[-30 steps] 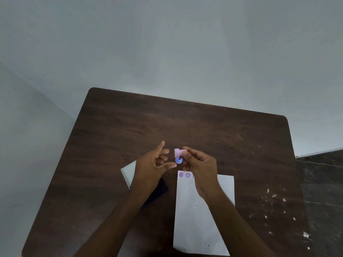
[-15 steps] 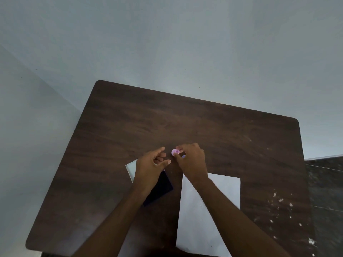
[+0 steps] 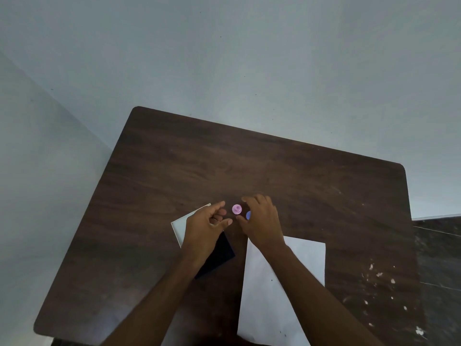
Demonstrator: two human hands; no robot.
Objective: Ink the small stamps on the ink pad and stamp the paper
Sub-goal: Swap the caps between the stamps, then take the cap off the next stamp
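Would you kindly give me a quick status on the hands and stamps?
Left hand open over ink pad. Right hand at blue stamp; grip unclear. Pink stamp on table. Paper unobstructed.

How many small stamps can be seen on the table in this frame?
2. A pink stamp stands on the table between the two hands; a blue stamp sits just right of it, partly under the right hand. More may be hidden under the hands.

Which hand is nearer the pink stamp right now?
Right. The right hand curls around the pink stamp, fingertips at its edge, apparently touching. The left hand sits just left of it, fingers open, with a small gap.
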